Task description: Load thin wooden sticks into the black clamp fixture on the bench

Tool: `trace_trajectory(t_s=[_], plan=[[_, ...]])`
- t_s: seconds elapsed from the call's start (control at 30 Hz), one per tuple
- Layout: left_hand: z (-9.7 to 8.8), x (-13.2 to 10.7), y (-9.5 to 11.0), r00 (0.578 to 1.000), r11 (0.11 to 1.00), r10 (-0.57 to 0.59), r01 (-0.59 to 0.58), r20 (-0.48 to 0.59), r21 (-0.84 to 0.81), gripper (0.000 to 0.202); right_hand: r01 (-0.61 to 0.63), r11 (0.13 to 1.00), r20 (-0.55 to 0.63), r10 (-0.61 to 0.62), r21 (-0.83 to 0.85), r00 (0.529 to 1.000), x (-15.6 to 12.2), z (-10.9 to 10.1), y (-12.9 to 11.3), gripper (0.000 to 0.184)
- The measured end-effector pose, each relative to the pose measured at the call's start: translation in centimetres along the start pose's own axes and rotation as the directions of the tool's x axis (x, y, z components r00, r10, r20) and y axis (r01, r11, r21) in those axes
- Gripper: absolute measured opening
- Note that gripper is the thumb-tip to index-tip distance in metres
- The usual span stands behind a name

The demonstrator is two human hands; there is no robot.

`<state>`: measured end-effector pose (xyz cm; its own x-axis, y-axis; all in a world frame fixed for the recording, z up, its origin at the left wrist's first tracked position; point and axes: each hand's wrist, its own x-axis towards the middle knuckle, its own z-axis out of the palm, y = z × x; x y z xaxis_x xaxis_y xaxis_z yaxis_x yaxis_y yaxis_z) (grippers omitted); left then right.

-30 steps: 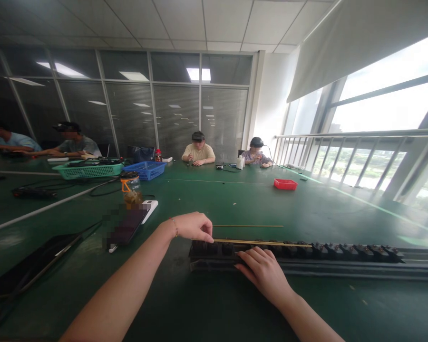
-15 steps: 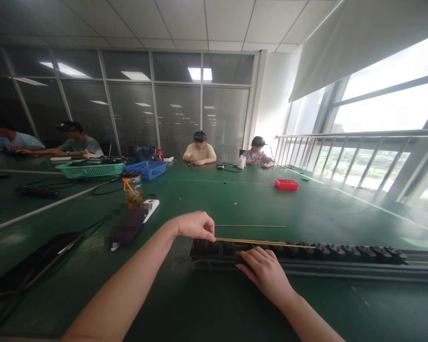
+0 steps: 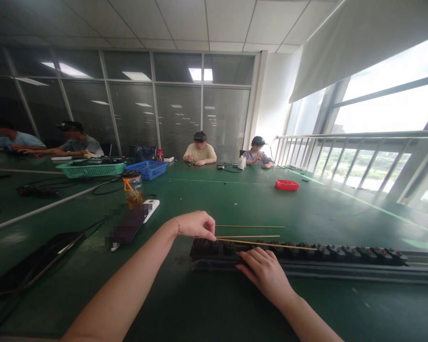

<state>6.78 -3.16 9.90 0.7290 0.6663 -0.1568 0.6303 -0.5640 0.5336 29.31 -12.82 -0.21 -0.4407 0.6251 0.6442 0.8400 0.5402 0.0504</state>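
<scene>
My left hand (image 3: 197, 225) is closed in a pinch on the near end of a thin golden stick (image 3: 264, 244). This stick slants rightward over a long black strip of small blocks (image 3: 356, 253). Two similar thin sticks show beyond it: a middle stick (image 3: 251, 236) and a far stick (image 3: 249, 226); their left ends are partly hidden by my left hand. On the strip's near edge lies my right hand (image 3: 266, 270), fingers stretched over the blocks and thumb apart in front. What the right fingertips touch exactly is hidden.
Left of my forearm lie a phone (image 3: 128, 225) and a dark flat case (image 3: 32, 261). Behind them stand a jar (image 3: 133, 190), a green basket (image 3: 92, 169) and a blue basket (image 3: 151, 170). A red tray (image 3: 286, 185) is farther right. Several people sit across the green table.
The middle stick, which lay close along the held one, now lies apart from it, farther back. The held stick reaches slightly farther right. Both hands have hardly moved.
</scene>
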Motion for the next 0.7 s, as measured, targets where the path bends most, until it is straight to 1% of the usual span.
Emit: trace_trajectory(t_s=[0.13, 0.2, 0.23, 0.3, 0.37, 0.4, 0.43, 0.47, 0.53, 0.6, 0.7], plan=[[-0.1, -0.1, 0.0, 0.999, 0.999, 0.024, -0.026, -0.039, -0.029, 0.031, 0.009, 1.0, -0.005, -0.009, -0.015, 1.0, -0.1, 0.0, 0.0, 0.022], [-0.4, 0.0, -0.2, 0.996, 0.998, 0.035, -0.039, -0.077, -0.058, 0.033, 0.009, 1.0, -0.009, -0.009, -0.014, 1.0, -0.1, 0.0, 0.0, 0.022], [-0.5, 0.1, -0.4, 0.992, 0.997, 0.037, -0.045, -0.118, -0.066, 0.034, 0.008, 1.0, -0.01, -0.008, -0.013, 1.0, -0.1, 0.0, 0.0, 0.022], [-0.8, 0.4, -1.1, 0.968, 0.999, 0.023, -0.034, -0.25, -0.039, 0.032, 0.005, 1.0, -0.006, -0.005, -0.015, 1.0, -0.1, 0.0, 0.1, 0.021], [-0.9, 0.8, -2.2, 0.922, 0.999, -0.004, 0.024, -0.387, 0.046, 0.028, 0.006, 1.0, -0.003, -0.006, -0.026, 1.0, -0.1, 0.0, 0.1, 0.021], [-0.8, 1.1, -2.9, 0.903, 0.993, -0.018, 0.065, -0.429, 0.094, 0.025, 0.008, 1.0, -0.005, -0.008, -0.03, 1.0, -0.1, 0.0, 0.2, 0.022], [-0.6, 1.4, -3.7, 0.896, 0.985, -0.034, 0.106, -0.444, 0.137, 0.023, 0.009, 1.0, -0.009, -0.01, -0.03, 1.0, -0.1, 0.0, 0.1, 0.022], [-0.4, 1.7, -4.5, 0.899, 0.976, -0.052, 0.138, -0.436, 0.17, 0.02, 0.01, 1.0, -0.012, -0.011, -0.027, 1.0, -0.1, 0.0, 0.1, 0.022], [0.3, 2.2, -6.0, 0.92, 0.962, -0.096, 0.184, -0.38, 0.202, 0.016, 0.008, 1.0, -0.015, -0.009, -0.015, 1.0, -0.1, 0.0, 0.1, 0.023], [1.2, 2.7, -7.3, 0.93, 0.95, -0.135, 0.219, -0.342, 0.221, 0.013, 0.007, 1.0, -0.018, -0.007, -0.01, 1.0, 0.0, 0.0, 0.1, 0.023], [2.4, 3.2, -8.6, 0.916, 0.93, -0.173, 0.273, -0.361, 0.246, 0.012, 0.009, 1.0, -0.025, -0.009, -0.017, 1.0, 0.0, 0.1, 0.1, 0.023]])
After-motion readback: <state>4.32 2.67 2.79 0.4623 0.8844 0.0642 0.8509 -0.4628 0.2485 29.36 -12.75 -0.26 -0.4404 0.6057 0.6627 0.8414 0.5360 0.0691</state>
